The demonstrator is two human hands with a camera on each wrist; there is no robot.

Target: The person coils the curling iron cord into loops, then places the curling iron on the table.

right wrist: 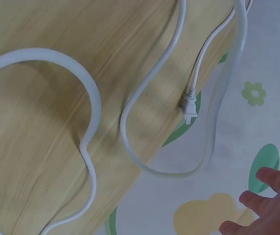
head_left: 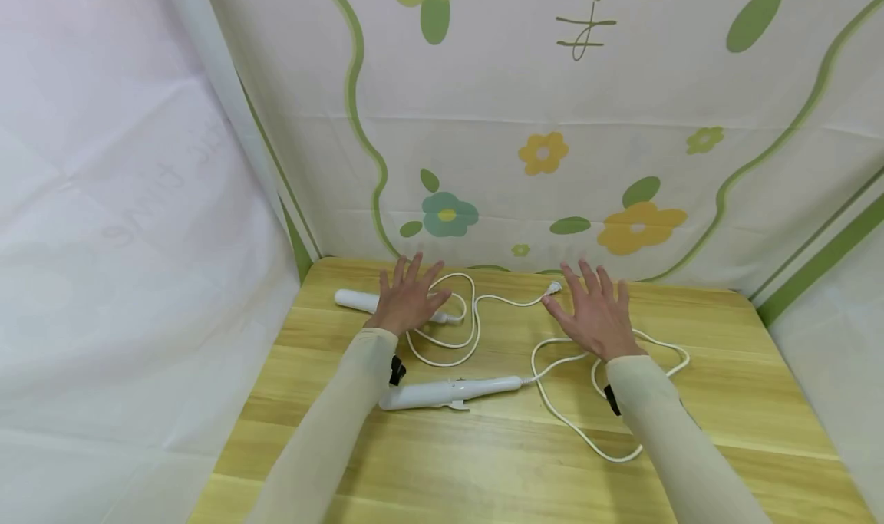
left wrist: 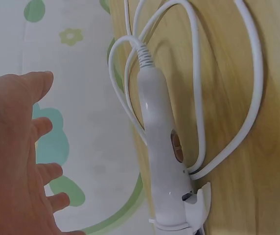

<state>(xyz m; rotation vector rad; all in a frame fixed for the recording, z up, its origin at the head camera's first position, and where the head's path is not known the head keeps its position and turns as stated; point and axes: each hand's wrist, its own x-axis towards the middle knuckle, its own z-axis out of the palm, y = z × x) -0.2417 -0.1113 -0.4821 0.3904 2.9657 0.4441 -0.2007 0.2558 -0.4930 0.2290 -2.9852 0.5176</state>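
Two white curling irons lie on the wooden table. The far curling iron (head_left: 355,300) is partly hidden beneath my left hand (head_left: 406,298), whose fingers are spread and hold nothing. In the left wrist view, that hand is apart from the iron's handle (left wrist: 157,112), which has a dark button panel and a clamp lever. Nearer to me lies the second curling iron (head_left: 449,392), pointing left, its white cord (head_left: 552,413) looping out to the right. Above part of that cord is my right hand (head_left: 597,321), fingers spread, gripping nothing.
A two-prong plug (right wrist: 190,105) lies near the table's back edge, on the cord (head_left: 476,309) that loops from the far iron. A flower-printed cloth (head_left: 483,186) hangs behind the table (head_left: 470,463). White cloth (head_left: 124,278) also hangs at the left side.
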